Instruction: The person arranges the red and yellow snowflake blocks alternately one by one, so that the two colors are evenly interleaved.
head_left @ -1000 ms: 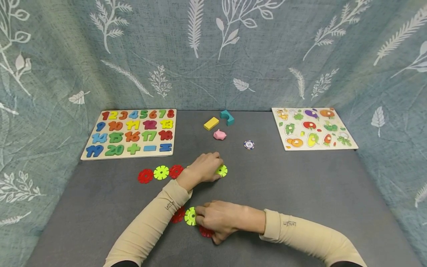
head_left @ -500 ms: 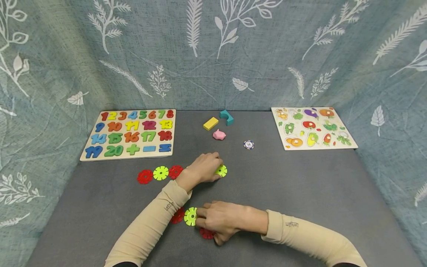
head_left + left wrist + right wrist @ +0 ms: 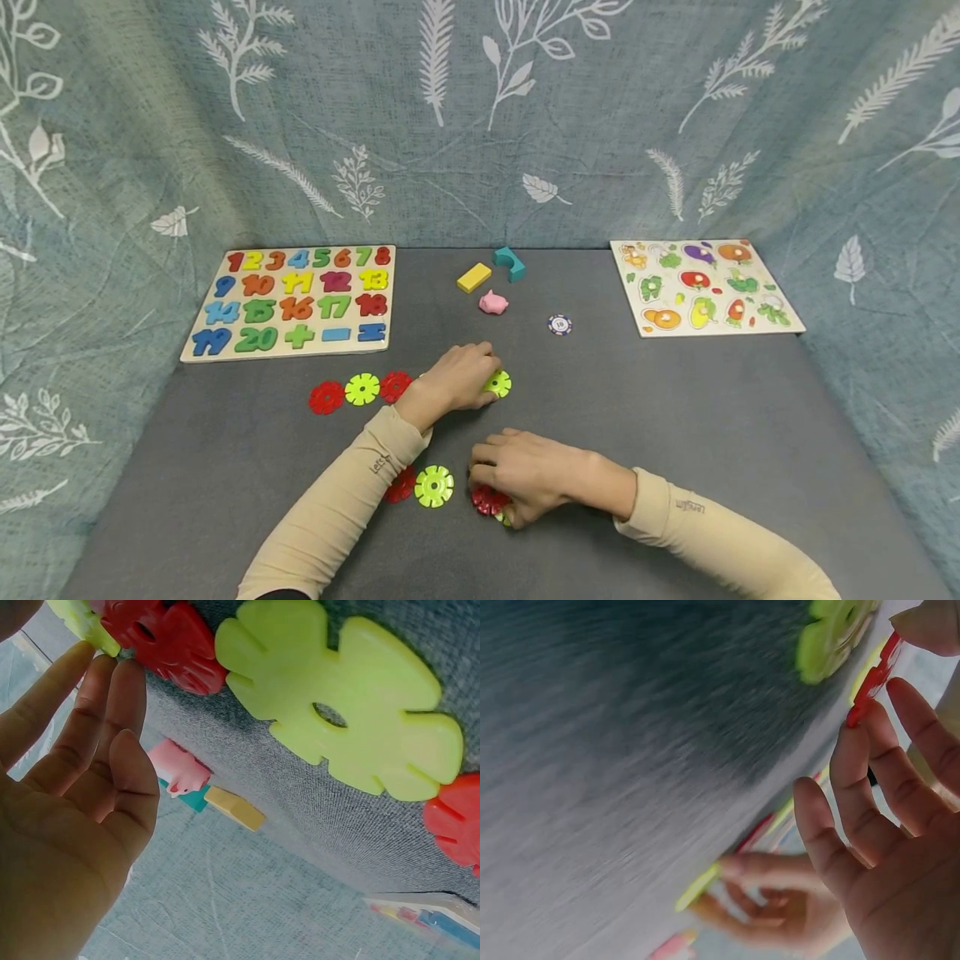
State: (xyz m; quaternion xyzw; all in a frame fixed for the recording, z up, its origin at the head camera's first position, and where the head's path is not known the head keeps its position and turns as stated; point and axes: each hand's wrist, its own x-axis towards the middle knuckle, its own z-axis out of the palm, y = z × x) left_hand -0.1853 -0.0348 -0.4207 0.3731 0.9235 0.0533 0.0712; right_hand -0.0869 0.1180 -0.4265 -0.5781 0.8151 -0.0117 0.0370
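In the head view my left hand [image 3: 453, 379] pinches the yellow-green notched plastic disc [image 3: 498, 383] at the right end of a row; its fingertips meet the disc's edge in the left wrist view. Leftward in that row lie a red disc [image 3: 395, 387], a yellow-green disc [image 3: 362, 389] and another red disc [image 3: 327, 397]. Nearer the front my right hand [image 3: 525, 475] holds a red notched disc [image 3: 874, 682] between thumb and fingertips, with a yellow-green disc [image 3: 505, 519] showing under it. Left of that hand lie a yellow-green disc [image 3: 433, 486] and a red disc [image 3: 401, 485], partly hidden by the left sleeve.
A number puzzle board [image 3: 281, 350] lies at back left, a vegetable puzzle board [image 3: 720, 329] at back right. Between them are a yellow block [image 3: 474, 277], a teal arch block [image 3: 510, 264], a pink pig [image 3: 492, 302] and a poker chip [image 3: 559, 325]. A leaf-patterned curtain [image 3: 465, 167] hangs behind.
My right hand has moved right with the red disc, away from the yellow-green disc in the front row. A yellow-green edge now shows under the red disc. The left hand stays put.
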